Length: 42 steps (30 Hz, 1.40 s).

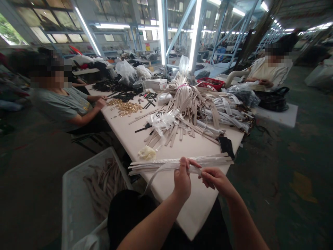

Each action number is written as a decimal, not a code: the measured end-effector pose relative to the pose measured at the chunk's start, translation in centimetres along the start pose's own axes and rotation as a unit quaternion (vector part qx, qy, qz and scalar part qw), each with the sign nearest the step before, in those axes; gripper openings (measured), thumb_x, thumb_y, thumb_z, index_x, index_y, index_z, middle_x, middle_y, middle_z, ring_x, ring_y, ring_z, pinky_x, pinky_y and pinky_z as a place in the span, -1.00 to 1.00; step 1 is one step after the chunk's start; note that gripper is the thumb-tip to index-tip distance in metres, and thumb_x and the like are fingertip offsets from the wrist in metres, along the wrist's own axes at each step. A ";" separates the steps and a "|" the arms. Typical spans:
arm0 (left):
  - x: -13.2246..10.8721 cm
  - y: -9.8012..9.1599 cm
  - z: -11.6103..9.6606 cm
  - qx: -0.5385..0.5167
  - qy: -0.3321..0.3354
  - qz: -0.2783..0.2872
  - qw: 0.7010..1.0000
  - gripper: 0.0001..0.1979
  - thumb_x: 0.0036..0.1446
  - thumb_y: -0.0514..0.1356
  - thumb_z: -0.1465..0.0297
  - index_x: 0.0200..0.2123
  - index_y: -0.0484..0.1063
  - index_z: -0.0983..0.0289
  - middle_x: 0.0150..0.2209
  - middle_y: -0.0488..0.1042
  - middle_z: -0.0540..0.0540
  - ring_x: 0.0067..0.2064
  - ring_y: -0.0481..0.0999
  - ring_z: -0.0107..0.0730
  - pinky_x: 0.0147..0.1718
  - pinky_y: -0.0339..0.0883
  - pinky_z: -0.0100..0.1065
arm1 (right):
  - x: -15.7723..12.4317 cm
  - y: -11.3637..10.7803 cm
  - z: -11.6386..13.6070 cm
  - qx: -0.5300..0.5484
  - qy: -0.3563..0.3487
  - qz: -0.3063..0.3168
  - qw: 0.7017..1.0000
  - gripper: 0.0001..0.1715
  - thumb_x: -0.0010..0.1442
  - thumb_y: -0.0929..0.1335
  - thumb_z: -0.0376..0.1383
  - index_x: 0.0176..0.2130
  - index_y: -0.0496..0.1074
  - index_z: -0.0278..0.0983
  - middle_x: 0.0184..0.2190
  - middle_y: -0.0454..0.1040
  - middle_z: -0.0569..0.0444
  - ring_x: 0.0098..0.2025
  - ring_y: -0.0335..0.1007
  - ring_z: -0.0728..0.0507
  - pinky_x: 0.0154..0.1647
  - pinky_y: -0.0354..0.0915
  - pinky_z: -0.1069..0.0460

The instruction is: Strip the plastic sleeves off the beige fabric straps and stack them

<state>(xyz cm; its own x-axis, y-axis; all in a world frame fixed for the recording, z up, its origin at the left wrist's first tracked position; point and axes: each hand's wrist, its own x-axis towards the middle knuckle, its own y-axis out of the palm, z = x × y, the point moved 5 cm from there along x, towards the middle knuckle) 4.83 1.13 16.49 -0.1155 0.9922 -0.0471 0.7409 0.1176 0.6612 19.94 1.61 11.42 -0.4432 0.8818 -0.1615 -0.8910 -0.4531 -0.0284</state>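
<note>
The left hand (pixel 182 179) has its fingers (pixel 185 166) curled closed around white straps (pixel 166 163), and the right hand (pixel 214 179) pinches them with its fingers (pixel 205 174), the bundle held over the tabletop (pixel 194 211).

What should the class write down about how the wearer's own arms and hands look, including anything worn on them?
The left hand and the right hand are bare, with no gloves, and no ring, watch or bracelet shows. No sleeves are in view on the forearms. The only clothing visible is a dark garment over the lap.
</note>
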 end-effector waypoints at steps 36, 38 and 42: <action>15.6 -3.2 -18.0 0.007 0.053 0.037 0.998 -0.80 0.27 0.15 0.30 -0.15 0.45 0.28 -0.09 0.57 0.18 -0.08 0.57 -0.23 -0.04 0.43 -0.15 | 4.2 -4.3 11.8 -0.142 -0.151 -0.119 0.971 -0.64 0.25 0.35 -0.06 -0.35 0.47 -0.30 -0.61 0.29 0.16 -0.56 0.11 0.00 -0.54 0.04 0.09; 17.7 -7.8 -19.9 -0.025 0.068 -0.050 0.996 -0.88 0.29 0.12 0.37 -0.21 0.43 0.28 -0.20 0.58 0.11 -0.17 0.59 -0.34 -0.10 0.46 -0.24 | 4.2 -5.9 11.7 -0.197 -0.140 -0.104 0.965 -0.67 0.25 0.34 -0.09 -0.35 0.46 -0.30 -0.60 0.29 0.16 -0.55 0.14 -0.01 -0.53 0.07 0.09; 19.6 -16.8 -20.6 -0.022 0.055 -0.170 0.984 -0.84 0.34 0.02 0.42 -0.25 0.38 0.28 -0.33 0.56 0.07 -0.30 0.58 -0.39 -0.20 0.47 -0.26 | 4.2 -8.8 9.5 -0.256 -0.107 -0.084 0.957 -0.70 0.23 0.32 -0.13 -0.39 0.43 -0.30 -0.58 0.30 0.16 -0.52 0.16 -0.03 -0.49 0.09 0.08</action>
<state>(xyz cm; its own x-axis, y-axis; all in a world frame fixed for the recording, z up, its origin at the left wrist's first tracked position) -23.53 17.73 19.85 -0.4251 0.8847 -0.1912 0.6173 0.4378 0.6536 24.96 10.54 20.33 -0.3569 0.9297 0.0914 -0.8107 -0.2597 -0.5247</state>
